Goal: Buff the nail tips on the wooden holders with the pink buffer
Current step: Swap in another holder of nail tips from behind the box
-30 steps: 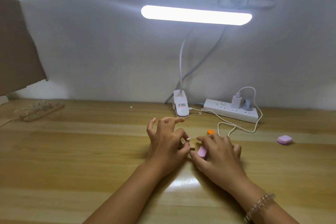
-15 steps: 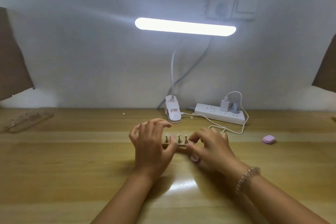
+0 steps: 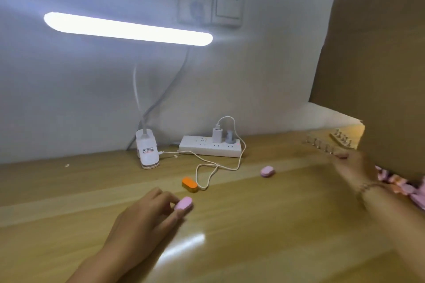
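Observation:
My left hand point(image 3: 147, 216) lies low on the wooden desk point(image 3: 264, 225), its fingertips and thumb pinching a small pink buffer point(image 3: 183, 203). Stretched far to the right and blurred, my right hand point(image 3: 351, 167) grips the near end of a wooden holder point(image 3: 320, 145) with a row of nail tips on it. That holder sits at the desk's back right, just in front of a second wooden holder point(image 3: 342, 140) of nail tips beside the cardboard.
An orange buffer point(image 3: 189, 184) and another pink buffer point(image 3: 267, 171) lie mid-desk near a looped white cable point(image 3: 207, 169). Against the wall stand a power strip point(image 3: 210, 147) and a clip lamp point(image 3: 147, 154). A cardboard sheet point(image 3: 372, 64) leans at right over a pile of pink pieces point(image 3: 402, 187).
The view swung right. My right hand left the centre and carried the wooden holder to the far right. The pink buffer passed from my right hand to my left.

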Motion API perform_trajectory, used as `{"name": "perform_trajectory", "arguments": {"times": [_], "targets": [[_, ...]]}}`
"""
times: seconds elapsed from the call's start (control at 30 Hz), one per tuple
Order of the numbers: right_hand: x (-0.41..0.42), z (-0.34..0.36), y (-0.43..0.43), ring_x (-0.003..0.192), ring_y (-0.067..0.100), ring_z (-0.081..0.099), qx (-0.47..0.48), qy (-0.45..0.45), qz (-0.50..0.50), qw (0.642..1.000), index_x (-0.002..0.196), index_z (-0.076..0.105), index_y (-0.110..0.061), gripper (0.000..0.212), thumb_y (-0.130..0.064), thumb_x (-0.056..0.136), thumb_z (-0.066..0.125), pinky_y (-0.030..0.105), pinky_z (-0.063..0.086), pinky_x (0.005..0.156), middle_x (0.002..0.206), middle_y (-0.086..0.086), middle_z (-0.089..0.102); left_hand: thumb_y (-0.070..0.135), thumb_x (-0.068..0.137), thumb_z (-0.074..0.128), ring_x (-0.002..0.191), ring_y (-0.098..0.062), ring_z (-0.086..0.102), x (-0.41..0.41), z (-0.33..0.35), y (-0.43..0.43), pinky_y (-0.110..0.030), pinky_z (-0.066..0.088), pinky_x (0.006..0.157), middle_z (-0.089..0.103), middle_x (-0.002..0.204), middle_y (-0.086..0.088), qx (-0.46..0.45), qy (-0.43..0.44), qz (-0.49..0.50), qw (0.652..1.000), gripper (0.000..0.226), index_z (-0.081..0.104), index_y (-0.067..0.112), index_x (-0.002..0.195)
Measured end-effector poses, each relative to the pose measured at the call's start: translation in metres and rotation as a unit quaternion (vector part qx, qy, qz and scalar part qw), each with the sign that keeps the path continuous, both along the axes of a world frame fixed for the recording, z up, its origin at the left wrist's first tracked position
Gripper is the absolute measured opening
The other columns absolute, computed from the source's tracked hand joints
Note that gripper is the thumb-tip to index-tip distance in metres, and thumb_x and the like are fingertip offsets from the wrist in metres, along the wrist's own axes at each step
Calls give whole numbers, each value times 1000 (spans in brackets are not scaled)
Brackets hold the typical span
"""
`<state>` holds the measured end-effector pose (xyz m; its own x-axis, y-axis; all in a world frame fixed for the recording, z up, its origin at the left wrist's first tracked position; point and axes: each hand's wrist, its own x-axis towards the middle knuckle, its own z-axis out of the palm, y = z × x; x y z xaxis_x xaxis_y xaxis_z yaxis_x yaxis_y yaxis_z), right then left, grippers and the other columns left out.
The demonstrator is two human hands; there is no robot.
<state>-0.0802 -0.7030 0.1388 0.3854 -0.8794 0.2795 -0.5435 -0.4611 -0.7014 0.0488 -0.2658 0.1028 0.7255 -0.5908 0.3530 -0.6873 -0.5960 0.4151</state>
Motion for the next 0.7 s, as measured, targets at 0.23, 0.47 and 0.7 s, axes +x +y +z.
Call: {"name": "perform_trajectory", "arguments": {"times": [0.23, 0.47, 0.7], "targets": [[22, -20, -54, 93, 36, 66, -23, 117, -70, 990, 91, 72, -6, 42, -44, 93, 56, 38, 53, 76, 98, 21, 70, 85, 80, 32, 80, 9, 52, -19, 2, -84, -11, 41, 63, 53, 98, 31, 13, -22, -79, 997, 51, 54, 41, 92], [64, -23, -107, 110, 41, 60, -74, 179, -92, 977, 118, 63, -5, 52, -50, 100, 42, 42, 50, 85, 121, 21, 61, 82, 79, 26, 74, 1, 54, -17, -2, -163, -16, 39, 60, 56, 72, 32, 35, -5, -105, 994, 46, 36, 39, 93], [97, -31, -132, 100, 43, 62, -143, 116, -122, 975, 125, 41, -4, 28, -14, 99, 45, 43, 46, 75, 116, 22, 60, 95, 64, 3, 79, 17, 54, -12, -14, -172, -10, 42, 64, 43, 78, 57, 5, -14, -60, 998, 71, 40, 42, 92]]}}
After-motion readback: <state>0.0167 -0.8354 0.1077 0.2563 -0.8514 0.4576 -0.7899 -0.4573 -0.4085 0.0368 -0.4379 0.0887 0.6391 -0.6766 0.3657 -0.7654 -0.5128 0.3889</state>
